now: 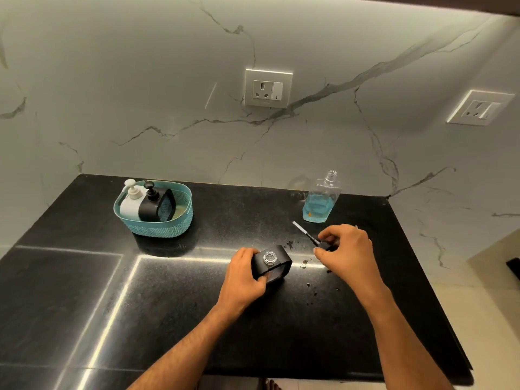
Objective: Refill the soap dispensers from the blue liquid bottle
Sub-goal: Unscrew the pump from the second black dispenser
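My left hand [244, 274] grips a black soap dispenser [277, 261] standing on the black counter, its clear threaded neck uncapped and facing up. To its right, my right hand [347, 250] holds the black pump head [320, 243] low over the counter, with its tube pointing up and to the left. Behind the right hand stands the clear bottle [319, 202], uncapped, about half full of blue liquid. A teal basket [168, 226] at the back left holds a white pump dispenser [131, 202] and a black pump dispenser [153, 205].
The black counter [168, 299] ends at a marble wall behind and at an edge on the right. Small droplets [305, 263] lie on the counter between my hands. Two wall sockets [267, 88] sit above. Bare toes [271, 385] show below the front edge.
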Motion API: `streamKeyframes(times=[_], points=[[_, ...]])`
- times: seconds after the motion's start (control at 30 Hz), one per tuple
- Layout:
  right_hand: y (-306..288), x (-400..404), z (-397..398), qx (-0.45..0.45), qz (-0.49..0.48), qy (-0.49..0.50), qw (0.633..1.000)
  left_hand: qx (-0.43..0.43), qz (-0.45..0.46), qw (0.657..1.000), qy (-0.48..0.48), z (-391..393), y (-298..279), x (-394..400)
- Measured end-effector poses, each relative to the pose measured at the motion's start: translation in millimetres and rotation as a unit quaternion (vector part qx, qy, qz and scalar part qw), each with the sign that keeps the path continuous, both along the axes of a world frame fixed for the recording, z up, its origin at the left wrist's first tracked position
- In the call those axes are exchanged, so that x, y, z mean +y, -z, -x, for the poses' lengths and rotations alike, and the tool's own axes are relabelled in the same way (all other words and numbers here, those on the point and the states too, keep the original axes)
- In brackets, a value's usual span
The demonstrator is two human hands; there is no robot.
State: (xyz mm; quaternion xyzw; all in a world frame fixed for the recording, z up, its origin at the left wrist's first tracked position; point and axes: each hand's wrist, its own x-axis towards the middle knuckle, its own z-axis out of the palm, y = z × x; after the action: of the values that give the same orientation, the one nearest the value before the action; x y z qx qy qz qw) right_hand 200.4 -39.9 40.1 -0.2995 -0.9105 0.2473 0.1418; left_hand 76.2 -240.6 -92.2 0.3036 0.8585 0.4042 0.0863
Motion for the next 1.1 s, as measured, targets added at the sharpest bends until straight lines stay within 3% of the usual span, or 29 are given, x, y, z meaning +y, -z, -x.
streamKeyframes(times=[0.2, 0.4, 0.67, 1.1], points=[[76, -4, -13, 0.016, -0.011, 0.090, 0.996, 0.002, -0.039, 0.999, -0.034, -20, 2, 6], [131, -21, -23, 0.007, 0.026, 0.114, 0.993, 0.002, -0.051, 0.997, -0.062, -34, 7, 9], [150, -29, -18, 0.026, 0.041, 0.107, 0.993, -0.028, -0.045, 0.996, -0.075, -40, 5, 16], [162, -22, -12, 0.010, 0.052, 0.105, 0.993, -0.053, -0.051, 0.997, -0.002, -37, 14, 4]])
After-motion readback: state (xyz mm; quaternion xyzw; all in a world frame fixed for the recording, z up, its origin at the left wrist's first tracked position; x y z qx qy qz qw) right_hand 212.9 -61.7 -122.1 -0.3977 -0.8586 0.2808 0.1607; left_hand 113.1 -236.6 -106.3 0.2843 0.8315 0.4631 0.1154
